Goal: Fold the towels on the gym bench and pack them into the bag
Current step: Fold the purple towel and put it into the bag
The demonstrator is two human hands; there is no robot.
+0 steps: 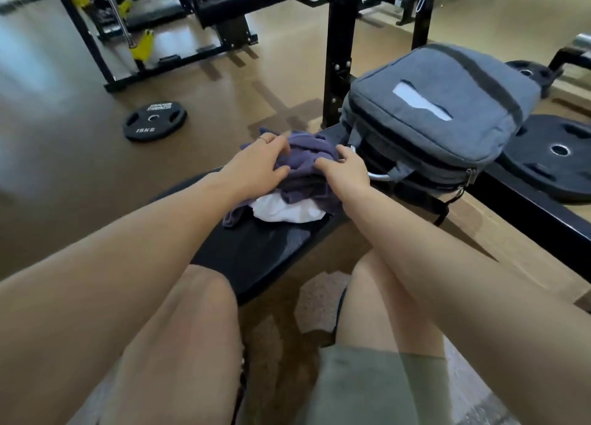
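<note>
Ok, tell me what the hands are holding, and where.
Both hands, left and right, grip the crumpled purple towel at its top, one on each side.

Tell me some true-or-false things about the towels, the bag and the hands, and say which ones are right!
1. Both hands are on the purple towel. True: the left hand and the right hand both grip it.
2. The white towel lies on top of the purple one. False: it lies under it.
3. The grey bag sits on the floor. False: it rests on the black bench, just beyond the towels.
4. A weight plate marked 15KG lies on the floor. True.
5. The purple towel is neatly folded. False: it is crumpled in a heap.
</note>
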